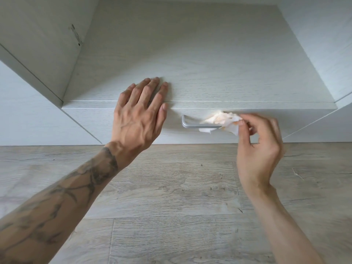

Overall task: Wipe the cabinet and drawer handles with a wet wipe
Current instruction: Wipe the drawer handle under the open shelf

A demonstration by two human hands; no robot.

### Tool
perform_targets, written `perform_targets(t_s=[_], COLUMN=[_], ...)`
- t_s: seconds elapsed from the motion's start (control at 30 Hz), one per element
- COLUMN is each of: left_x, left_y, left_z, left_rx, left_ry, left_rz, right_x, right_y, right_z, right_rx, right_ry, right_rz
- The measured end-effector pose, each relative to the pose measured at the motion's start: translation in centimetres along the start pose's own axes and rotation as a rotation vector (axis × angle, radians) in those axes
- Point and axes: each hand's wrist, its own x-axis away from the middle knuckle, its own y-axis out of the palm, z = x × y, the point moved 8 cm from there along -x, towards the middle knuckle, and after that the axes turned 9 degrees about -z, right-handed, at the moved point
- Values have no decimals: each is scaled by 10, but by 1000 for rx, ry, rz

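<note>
A silver bar handle (192, 125) is fixed to the front of a pale wood-grain drawer (122, 128) low in the cabinet. A crumpled white wet wipe (222, 121) lies over the right half of the handle and hides that end. My right hand (261, 141) pinches the wipe's right edge between thumb and fingers. My left hand (140, 115) lies flat, fingers straight, over the front edge of the shelf top (209, 60) just left of the handle.
Pale cabinet side panels (38, 40) rise at the left and right of the open shelf. Below the drawer front runs a grey wood-plank floor (171, 197). Both forearms reach in from the bottom corners.
</note>
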Motion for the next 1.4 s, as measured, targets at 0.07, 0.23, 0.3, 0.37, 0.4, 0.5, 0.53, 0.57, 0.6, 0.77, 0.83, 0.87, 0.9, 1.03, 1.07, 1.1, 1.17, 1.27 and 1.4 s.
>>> perform_targets(t_s=[0.07, 0.23, 0.3, 0.37, 0.4, 0.5, 0.53, 0.57, 0.6, 0.77, 0.83, 0.87, 0.9, 1.03, 1.07, 1.1, 1.17, 1.27, 1.4], left_x=[0, 0, 1, 1, 1, 0, 0, 0, 0, 1, 2, 1, 1, 1, 1, 1, 2, 2, 0], left_y=[0, 1, 0, 0, 0, 0, 0, 0, 0, 0, 1, 0, 0, 0, 0, 0, 1, 1, 2], left_z=[0, 0, -1, 0, 0, 0, 0, 0, 0, 0, 0, 0, 0, 0, 0, 1, 0, 0, 0], left_rx=[-1, 4, 4, 4, 6, 11, 10, 10, 11, 14, 14, 13, 12, 11, 11, 12, 13, 9, 7], left_ry=[0, 2, 3, 3, 3, 1, 0, 0, 1, 6, 8, 6, 2, 0, 1, 2, 0, -10, -8], left_rz=[-1, 2, 5, 9, 9, 1, -1, -2, -1, 2, 8, 15, 20, 20, 18, 16, 13, 15, 12], right_x=[0, 8, 10, 11, 11, 8, 7, 6, 5, 12, 17, 18, 18, 4, 2, 3, 11, 15, 1], right_y=[11, 13, 14, 21, 26, 31, 31, 32, 32, 32, 28, 27, 26, 29, 30, 30, 26, 24, 29], right_z=[3, 22, 21, 11, 6, 5, 6, 7, 7, 6, 3, 3, 3, 11, 12, 11, 6, -1, 17], right_rx=[-60, -204, -211, -259, -290, -318, -324, -335, -351, -356, -336, -328, -331, -417, -402, -379, -335, -363, -385], right_ry=[89, 266, 292, 288, 295, 368, 390, 403, 413, 413, 392, 385, 384, 428, 424, 414, 385, 348, 467], right_rz=[-52, 10, 18, -24, -47, -24, 2, 23, 35, 38, 15, 1, -10, -26, -39, -54, -73, -82, -65])
